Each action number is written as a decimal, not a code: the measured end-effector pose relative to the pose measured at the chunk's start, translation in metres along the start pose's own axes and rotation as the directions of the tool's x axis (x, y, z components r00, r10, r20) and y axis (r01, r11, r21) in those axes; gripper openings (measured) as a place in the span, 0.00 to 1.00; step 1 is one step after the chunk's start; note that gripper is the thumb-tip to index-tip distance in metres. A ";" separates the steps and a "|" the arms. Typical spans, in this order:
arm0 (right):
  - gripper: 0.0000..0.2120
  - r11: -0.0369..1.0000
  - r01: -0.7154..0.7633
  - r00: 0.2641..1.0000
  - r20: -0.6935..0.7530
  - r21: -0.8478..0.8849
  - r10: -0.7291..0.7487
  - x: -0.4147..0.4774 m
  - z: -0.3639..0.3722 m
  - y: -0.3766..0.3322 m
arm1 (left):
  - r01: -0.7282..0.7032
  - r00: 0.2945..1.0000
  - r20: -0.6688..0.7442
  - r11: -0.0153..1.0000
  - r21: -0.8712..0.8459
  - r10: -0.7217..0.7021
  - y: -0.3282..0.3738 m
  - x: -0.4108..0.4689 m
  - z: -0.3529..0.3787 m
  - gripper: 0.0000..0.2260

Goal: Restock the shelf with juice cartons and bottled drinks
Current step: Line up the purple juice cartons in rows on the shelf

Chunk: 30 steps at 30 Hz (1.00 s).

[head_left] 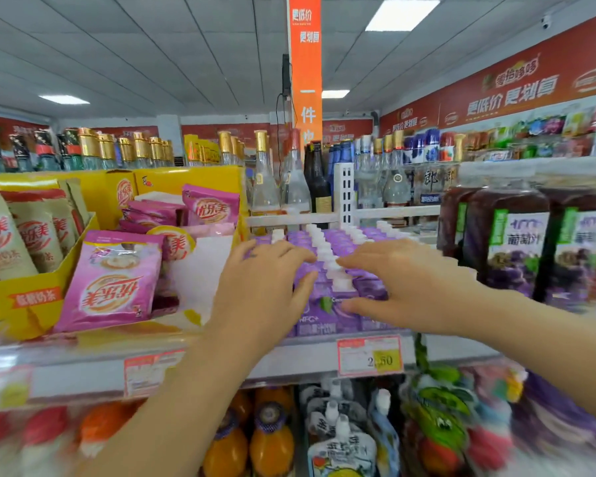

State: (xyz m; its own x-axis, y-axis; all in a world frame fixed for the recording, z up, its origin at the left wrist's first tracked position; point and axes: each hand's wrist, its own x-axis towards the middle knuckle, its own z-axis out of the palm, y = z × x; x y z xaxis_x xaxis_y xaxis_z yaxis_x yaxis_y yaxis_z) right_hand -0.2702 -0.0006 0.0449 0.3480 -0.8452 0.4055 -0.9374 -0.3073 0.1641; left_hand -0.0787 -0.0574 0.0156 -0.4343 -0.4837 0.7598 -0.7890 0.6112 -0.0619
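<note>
Rows of purple juice cartons (pixel 327 315) with white screw caps fill the middle of the upper shelf (pixel 296 359). My left hand (pixel 265 290) lies over the left side of the front cartons, fingers stretched across their tops and thumb down their front. My right hand (pixel 403 287) reaches in from the right, fingers straight over the carton tops, thumb against the front carton's face. Neither hand is curled round a carton. Dark grape juice bottles (pixel 510 242) stand to the right of the cartons.
Pink milk-tea pouches (pixel 114 280) and yellow display boxes (pixel 25 301) sit left of the cartons. Glass liquor bottles (pixel 289 187) stand behind. A price tag (pixel 369 354) hangs on the shelf edge. Orange drink bottles (pixel 269 442) and spouted pouches (pixel 341 442) fill the shelf below.
</note>
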 end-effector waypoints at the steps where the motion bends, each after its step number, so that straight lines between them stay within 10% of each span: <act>1: 0.31 1.000 0.003 1.000 -0.019 0.010 -0.002 -0.002 0.005 0.001 | 0.012 1.000 0.017 1.000 -0.007 -0.012 0.003 -0.003 0.002 0.16; 18: 0.17 0.930 0.008 0.995 -0.096 0.367 0.029 -0.003 0.012 -0.001 | 0.079 0.991 -0.100 0.991 -0.109 -0.090 0.007 -0.026 0.007 0.23; 30: 0.16 0.584 0.162 0.953 -0.279 0.795 0.116 -0.054 -0.020 -0.018 | -0.005 0.922 -0.295 0.756 -0.654 -0.249 0.063 -0.038 -0.020 0.12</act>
State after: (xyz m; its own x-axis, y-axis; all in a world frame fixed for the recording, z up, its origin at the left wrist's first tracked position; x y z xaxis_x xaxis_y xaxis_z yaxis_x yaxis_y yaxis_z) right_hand -0.2714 0.0589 0.0379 0.2271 -0.7193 0.6566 -0.5024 -0.6641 -0.5537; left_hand -0.1034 0.0117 -0.0041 -0.0758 -0.4133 0.9074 -0.3103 0.8746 0.3725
